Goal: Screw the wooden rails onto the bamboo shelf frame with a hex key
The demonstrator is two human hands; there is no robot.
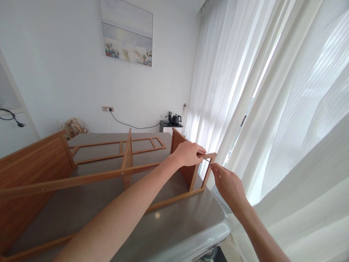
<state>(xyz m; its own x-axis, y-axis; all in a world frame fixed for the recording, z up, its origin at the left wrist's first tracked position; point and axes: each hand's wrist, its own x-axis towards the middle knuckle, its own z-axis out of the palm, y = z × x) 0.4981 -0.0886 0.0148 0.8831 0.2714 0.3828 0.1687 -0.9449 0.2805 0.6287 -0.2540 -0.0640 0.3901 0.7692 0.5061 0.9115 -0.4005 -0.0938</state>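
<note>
Brown wooden shelf frame [81,181] on glossy grey surface [174,225]

Left hand [188,153] grips the frame's upper rail near its right end. Right hand [227,180], just beside that end, pinches a thin dark rod [207,160]. Sheer white curtains [286,109] hang right of the frame.

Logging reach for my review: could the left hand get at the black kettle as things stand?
Probably not: the left hand is on the wooden frame, and the kettle stands beyond the table.
</note>
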